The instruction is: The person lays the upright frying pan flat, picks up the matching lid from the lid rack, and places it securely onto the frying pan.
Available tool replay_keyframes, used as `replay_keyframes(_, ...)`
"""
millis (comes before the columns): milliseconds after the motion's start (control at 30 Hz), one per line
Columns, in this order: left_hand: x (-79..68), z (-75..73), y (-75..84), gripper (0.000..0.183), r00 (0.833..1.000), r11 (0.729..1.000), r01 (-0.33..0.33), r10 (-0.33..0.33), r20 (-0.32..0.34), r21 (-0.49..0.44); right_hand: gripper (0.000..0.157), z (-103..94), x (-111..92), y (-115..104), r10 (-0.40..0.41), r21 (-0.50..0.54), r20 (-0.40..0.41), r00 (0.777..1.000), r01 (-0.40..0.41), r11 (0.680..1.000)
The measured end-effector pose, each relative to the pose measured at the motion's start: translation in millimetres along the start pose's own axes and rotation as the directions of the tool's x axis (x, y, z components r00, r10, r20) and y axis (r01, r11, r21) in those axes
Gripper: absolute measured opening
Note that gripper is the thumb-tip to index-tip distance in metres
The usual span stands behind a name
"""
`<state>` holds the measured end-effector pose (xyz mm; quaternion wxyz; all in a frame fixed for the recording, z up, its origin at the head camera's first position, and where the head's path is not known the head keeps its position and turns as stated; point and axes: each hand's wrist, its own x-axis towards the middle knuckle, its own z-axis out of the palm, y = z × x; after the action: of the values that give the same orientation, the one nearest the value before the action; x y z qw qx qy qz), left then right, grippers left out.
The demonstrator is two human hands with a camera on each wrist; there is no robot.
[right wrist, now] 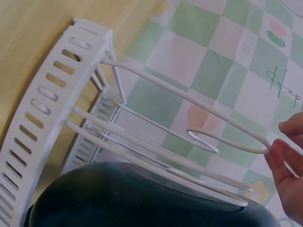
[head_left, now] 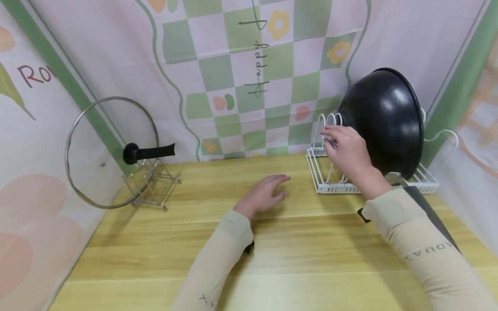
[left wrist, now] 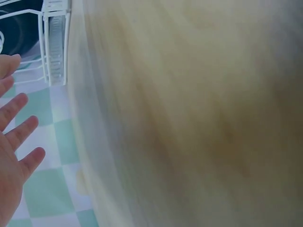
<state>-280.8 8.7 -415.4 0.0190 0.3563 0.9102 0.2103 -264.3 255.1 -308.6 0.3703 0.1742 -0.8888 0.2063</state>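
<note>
A white dish rack (head_left: 338, 188) stands at the right rear of the table, with a black wok (head_left: 383, 116) on its side between the wire dividers. At the rack's left end my right hand (head_left: 348, 153) pinches the tip of a white wire divider (right wrist: 189, 97) between thumb and finger, clearest in the right wrist view. The wok's dark handle (head_left: 422, 207) slants toward the near right, partly behind the right sleeve. My left hand (head_left: 261, 196) hovers near the tabletop left of the rack, its fingers spread in the left wrist view, holding nothing.
On the left, a glass lid (head_left: 105, 155) with a black handle (head_left: 155, 151) leans upright in a small metal wire rack (head_left: 149, 203). The wooden table (head_left: 272, 259) meets a green-and-white checked cloth wall (head_left: 268, 125) behind, with cloth walls on both sides.
</note>
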Motion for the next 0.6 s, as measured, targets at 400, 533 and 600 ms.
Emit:
replay_keyframes(400, 6.8, 6.6, 4.5, 0.056, 1.000, 1.000, -0.001, 0.001, -0.009, -0.016, 0.030, -15.3, 3.0, 4.1, 0.237, -0.081, 0.230, 0.944, -0.224, 0.971)
replay_keyframes(533, 10.4, 7.2, 7.6, 0.056, 1.000, 1.000, 0.003, -0.003, -0.009, -0.029, 0.033, -16.4, 8.1, 3.0, 0.262, -0.095, 0.273, 0.926, -0.245, 0.965)
replay_keyframes(600, 12.7, 7.2, 9.7, 0.056, 1.000, 0.999, -0.004, 0.004, -0.010, -0.035, 0.035, -16.3, 10.6, 2.1, 0.281, -0.107, 0.299, 0.912, -0.261, 0.959)
